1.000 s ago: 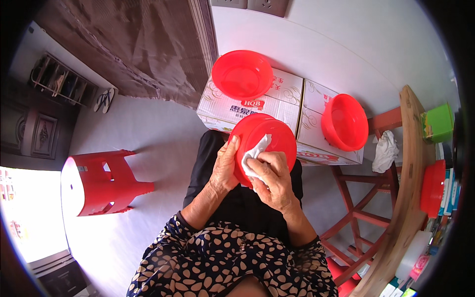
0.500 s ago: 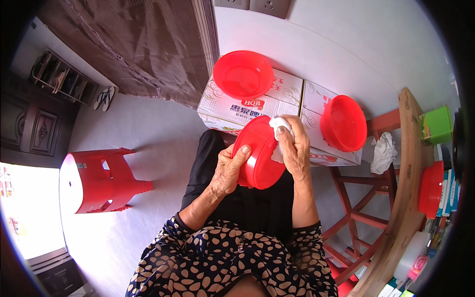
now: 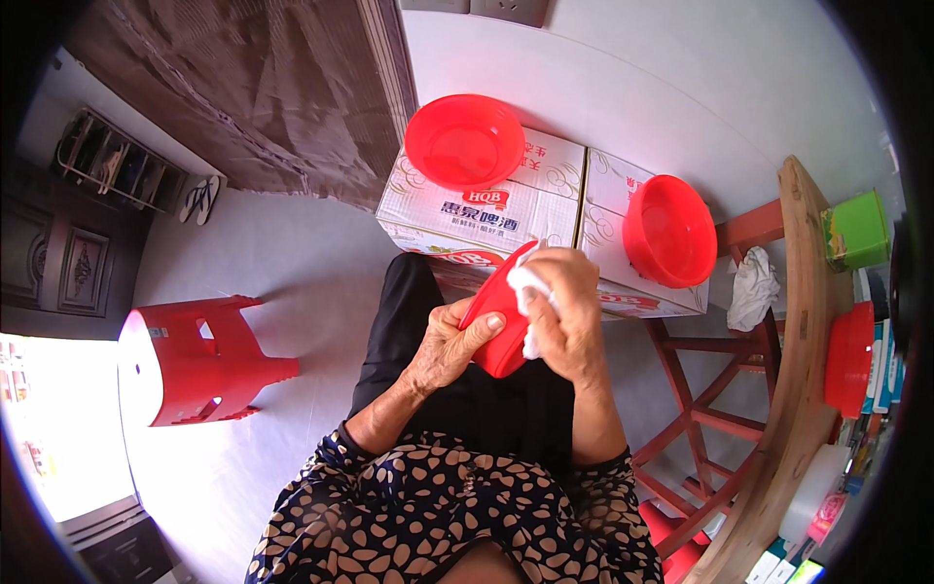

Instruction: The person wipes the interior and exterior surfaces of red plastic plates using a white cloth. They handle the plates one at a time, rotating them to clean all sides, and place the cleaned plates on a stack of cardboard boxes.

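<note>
In front of my lap, my left hand (image 3: pixel 449 343) grips the near-left side of a red plastic bowl (image 3: pixel 502 343), its thumb pressed on the surface. The bowl is tilted steeply, so it shows as a narrow shape. My right hand (image 3: pixel 566 316) is closed around a white cloth (image 3: pixel 528 292), which lies against the bowl's right side. Part of the cloth is hidden under the fingers. Beyond my hands, a wide red basin (image 3: pixel 464 143) rests on a cardboard box (image 3: pixel 477 209). Another red bowl (image 3: pixel 669 232) sits tipped on the neighbouring box (image 3: pixel 608 185).
A red plastic stool (image 3: pixel 209 360) stands on the floor to my left. On the right, a wooden table (image 3: pixel 800 389) holds a green container (image 3: pixel 856 231) and a red tub (image 3: pixel 850 360). A crumpled white cloth (image 3: pixel 754 290) hangs on red wooden bars. Slippers (image 3: pixel 199 200) lie near the shoe rack (image 3: pixel 119 161).
The bowl has turned to a steeper tilt in my left hand. My right hand has moved down and inward, carrying the cloth lower along the bowl. The view has shifted slightly.
</note>
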